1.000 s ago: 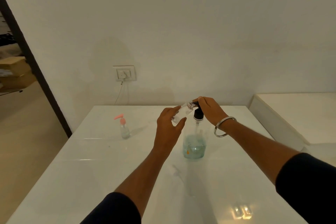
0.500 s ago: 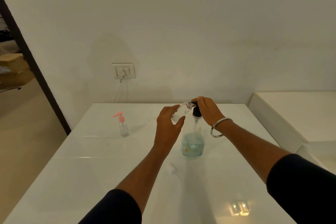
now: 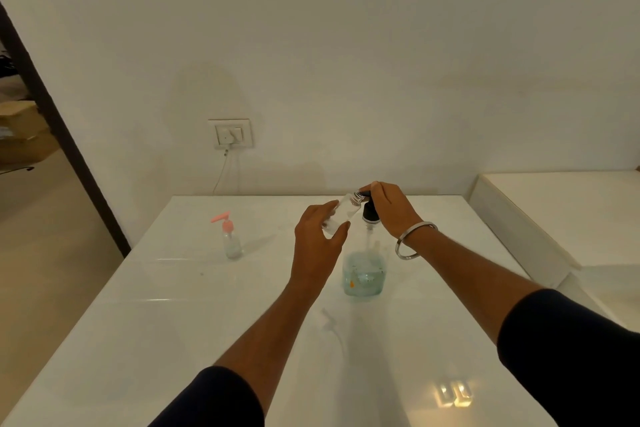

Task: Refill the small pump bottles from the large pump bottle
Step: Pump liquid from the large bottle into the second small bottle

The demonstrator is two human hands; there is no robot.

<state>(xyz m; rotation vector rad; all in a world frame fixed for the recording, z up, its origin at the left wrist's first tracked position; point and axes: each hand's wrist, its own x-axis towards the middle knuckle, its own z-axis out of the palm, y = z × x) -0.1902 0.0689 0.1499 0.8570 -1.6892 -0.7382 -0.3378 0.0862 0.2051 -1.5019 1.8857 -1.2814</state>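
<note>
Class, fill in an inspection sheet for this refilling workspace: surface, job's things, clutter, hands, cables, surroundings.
Surface: glossy white table.
Job's things: large pump bottle, part full of bluish liquid; uncapped small bottle tilted at its spout; pink-pump small bottle standing apart; clear pump part lying on the table.
Clutter: nothing seen.
Hands: left hand holds the uncapped bottle; right hand on the black pump head.
Cables: white cable from wall socket.
Surroundings: doorway left, white ledge right.

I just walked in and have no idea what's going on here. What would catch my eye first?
Mid-table, two hands meet over a large pump bottle of bluish liquid: the right hand presses its black pump, while the left hand holds a small clear bottle tilted to the spout. Further left stands a small pink-pump bottle, and a silver bangle circles the right wrist.
</note>
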